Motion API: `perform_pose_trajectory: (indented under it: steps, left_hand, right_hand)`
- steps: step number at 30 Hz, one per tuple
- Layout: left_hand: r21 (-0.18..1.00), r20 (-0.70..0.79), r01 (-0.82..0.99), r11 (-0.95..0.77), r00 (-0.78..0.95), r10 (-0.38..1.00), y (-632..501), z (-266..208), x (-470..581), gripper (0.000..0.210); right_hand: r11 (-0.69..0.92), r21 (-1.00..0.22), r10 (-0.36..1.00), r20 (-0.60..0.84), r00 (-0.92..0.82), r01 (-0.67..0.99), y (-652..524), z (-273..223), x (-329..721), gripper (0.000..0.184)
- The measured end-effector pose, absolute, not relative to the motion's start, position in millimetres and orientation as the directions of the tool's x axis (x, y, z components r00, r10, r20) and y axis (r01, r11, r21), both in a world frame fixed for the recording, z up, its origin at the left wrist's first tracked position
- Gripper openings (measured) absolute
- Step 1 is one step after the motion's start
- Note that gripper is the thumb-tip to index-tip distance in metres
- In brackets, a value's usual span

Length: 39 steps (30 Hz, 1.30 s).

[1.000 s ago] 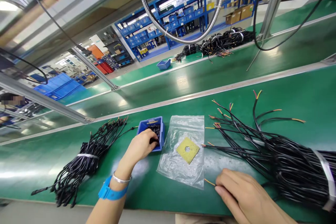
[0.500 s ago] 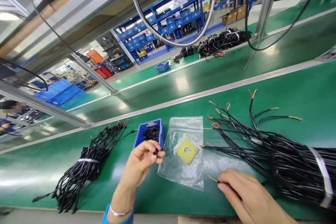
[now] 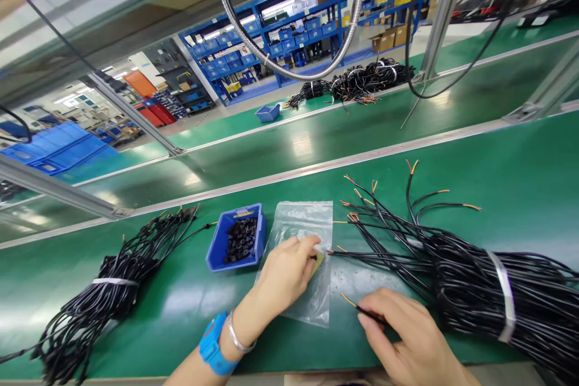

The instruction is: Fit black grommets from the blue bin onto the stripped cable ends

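As the left hand (image 3: 287,271), pinching a black part (image 3: 313,257), shifts rightward, it nears the cable (image 3: 350,301) the right hand (image 3: 407,329) pinches.

Plastic bag (image 3: 301,217) (glossy, wrinkled)

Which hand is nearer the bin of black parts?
Left: the left hand is over the bag, just right of the bin; the right hand holds a cable farther right, past the bag.
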<state>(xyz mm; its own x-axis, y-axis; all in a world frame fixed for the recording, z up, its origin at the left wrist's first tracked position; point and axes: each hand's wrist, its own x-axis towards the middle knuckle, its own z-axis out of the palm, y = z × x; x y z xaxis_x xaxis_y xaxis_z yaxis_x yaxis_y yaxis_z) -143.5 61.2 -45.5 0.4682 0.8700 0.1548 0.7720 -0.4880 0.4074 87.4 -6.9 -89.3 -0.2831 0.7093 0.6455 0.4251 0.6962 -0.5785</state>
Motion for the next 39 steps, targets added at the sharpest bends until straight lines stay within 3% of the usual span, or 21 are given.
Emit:
perform_pose_trajectory:
  steps: [7, 8, 10, 12, 13, 15, 18, 26, 39]
  left_hand:
    - [0.393, 0.196, 0.767, -0.507, 0.469, 0.861, 57.7, -47.9, -142.4, 0.026]
    - [0.418, 0.219, 0.760, -0.498, 0.447, 0.867, 51.0, -48.1, -143.0, 0.027]
    - [0.590, 0.242, 0.695, -0.412, 0.335, 0.911, 32.0, -51.0, -142.2, 0.027]
    - [0.923, 0.103, 0.360, -0.138, 0.114, 0.988, 9.5, -57.6, -136.6, 0.020]
    - [0.992, -0.027, 0.124, 0.020, 0.053, 0.998, -1.1, -61.8, -131.9, 0.014]
    - [0.944, -0.220, -0.255, 0.210, -0.008, 0.976, -17.9, -70.1, -119.1, 0.017]
    - [0.826, -0.330, -0.506, 0.248, -0.078, 0.941, -29.1, -76.4, -98.4, 0.026]
    - [0.815, -0.300, -0.542, 0.203, -0.096, 0.949, -25.2, -74.7, -88.5, 0.023]
    - [0.910, -0.084, -0.413, 0.030, -0.113, 0.990, -27.0, -96.9, -98.6, 0.014]
  right_hand:
    - [0.710, -0.569, 0.692, 0.671, -0.266, 0.414, -6.0, -85.8, 88.2, 0.015]
    - [0.715, -0.567, 0.687, 0.680, -0.257, 0.409, -5.9, -84.5, 88.5, 0.016]
    - [0.717, -0.571, 0.682, 0.692, -0.235, 0.400, -5.8, -82.0, 89.2, 0.019]
    - [0.710, -0.583, 0.689, 0.692, -0.217, 0.394, -6.2, -80.0, 89.7, 0.019]
    - [0.707, -0.589, 0.691, 0.692, -0.209, 0.392, -6.4, -79.4, 89.8, 0.019]
    - [0.704, -0.596, 0.695, 0.689, -0.205, 0.385, -6.9, -78.9, 89.6, 0.017]
    - [0.711, -0.598, 0.694, 0.683, -0.230, 0.370, -7.0, -79.4, 89.0, 0.016]
    - [0.710, -0.585, 0.696, 0.671, -0.258, 0.392, -6.0, -80.3, 89.1, 0.016]
    - [0.694, -0.618, 0.719, 0.625, -0.306, 0.369, -7.7, -81.2, 90.3, 0.021]
